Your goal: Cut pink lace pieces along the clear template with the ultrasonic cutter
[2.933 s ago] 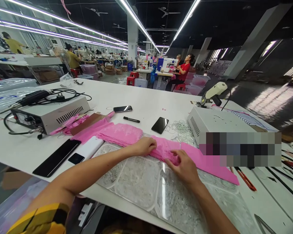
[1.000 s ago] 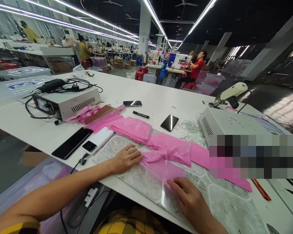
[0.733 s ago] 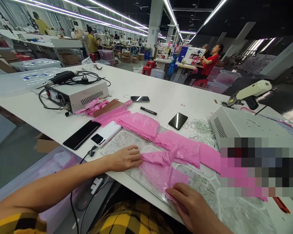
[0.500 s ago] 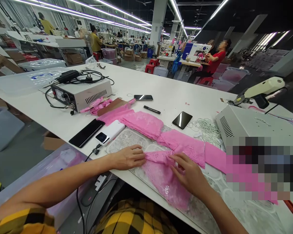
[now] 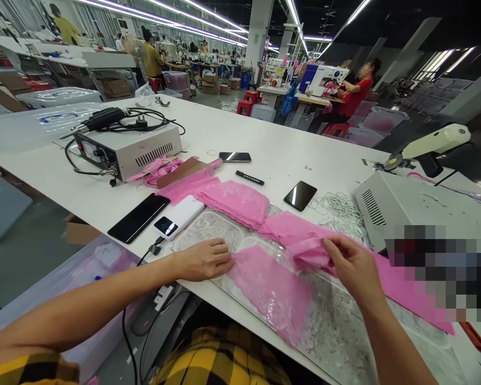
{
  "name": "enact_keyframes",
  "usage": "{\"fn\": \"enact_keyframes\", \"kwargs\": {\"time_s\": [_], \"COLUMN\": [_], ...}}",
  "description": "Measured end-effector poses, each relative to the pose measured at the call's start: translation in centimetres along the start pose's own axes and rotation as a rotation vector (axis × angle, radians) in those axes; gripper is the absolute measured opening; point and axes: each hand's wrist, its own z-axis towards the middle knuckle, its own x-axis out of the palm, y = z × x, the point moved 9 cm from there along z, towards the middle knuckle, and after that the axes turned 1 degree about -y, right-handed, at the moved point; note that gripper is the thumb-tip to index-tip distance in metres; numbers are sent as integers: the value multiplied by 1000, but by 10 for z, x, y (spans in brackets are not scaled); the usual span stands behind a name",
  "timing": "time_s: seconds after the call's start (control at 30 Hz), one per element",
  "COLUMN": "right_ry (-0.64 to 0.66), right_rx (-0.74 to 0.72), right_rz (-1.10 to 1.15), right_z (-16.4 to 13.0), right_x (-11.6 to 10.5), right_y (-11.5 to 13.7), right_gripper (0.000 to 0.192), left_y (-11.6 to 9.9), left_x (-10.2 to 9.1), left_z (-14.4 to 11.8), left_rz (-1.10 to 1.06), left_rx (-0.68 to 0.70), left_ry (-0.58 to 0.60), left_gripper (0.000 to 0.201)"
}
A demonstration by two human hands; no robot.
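A pink lace piece [image 5: 270, 291] lies spread flat on a scuffed transparent plastic sheet [image 5: 332, 321]. My left hand [image 5: 208, 260] is closed at its upper left corner, fingertips pinching the edge. To the right, my right hand [image 5: 350, 267] pinches a folded strip of pink fabric [image 5: 310, 252] between thumb and fingers, lifted slightly over the other pink pieces. Behind both hands sits a stack of pink lace pieces [image 5: 236, 200], its scalloped edge toward me. A flat pink panel [image 5: 409, 294] runs off to the right, partly blurred out.
On the white table [image 5: 208, 128] are a grey control box [image 5: 144, 152] with a handheld tool, a white power bank [image 5: 180, 216], a black phone [image 5: 139, 218], a marker [image 5: 249, 177], another phone [image 5: 300, 195] and tangled pale cord [image 5: 340, 211]. A second grey machine [image 5: 417, 206] stands at right.
My right hand has moved right and up, carrying a pink strip away from the lace piece near my left hand. That lace piece now lies flatter. My left hand has stayed nearly in place.
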Motion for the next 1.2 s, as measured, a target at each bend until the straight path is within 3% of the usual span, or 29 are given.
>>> {"fn": "enact_keyframes", "kwargs": {"time_s": [0.13,0.3,0.43,0.57,0.7,0.9,1.0,1.2], "right_ry": [-121,-210,-229,-252,-272,-279,-245,-111], "right_rx": [136,244,320,360,344,231,148,35], "right_rz": [22,34,-56,-211,-312,-331,-327,-284], "right_z": [-13,-46,-78,-109,-127,-119,-100,-59], "right_x": [-49,-87,-106,-119,-124,-126,-121,-89], "right_y": [-34,-76,-100,-107,-108,-104,-95,-83], "right_gripper": [40,49,53,59,56,43,39,24], "left_y": [3,11,-1,-16,-22,-43,-48,-48], "left_x": [-6,-17,-17,10,52,89,98,99], "left_z": [-1,11,42,90,150,226,237,234], "left_rz": [-28,-75,-138,-233,-416,-460,-471,-501], "left_rx": [-12,-97,-39,-14,-160,-216,-225,-235], "left_ry": [22,-39,-124,-35,163,230,263,318], "left_gripper": [22,21,20,17,12,23,11,18]}}
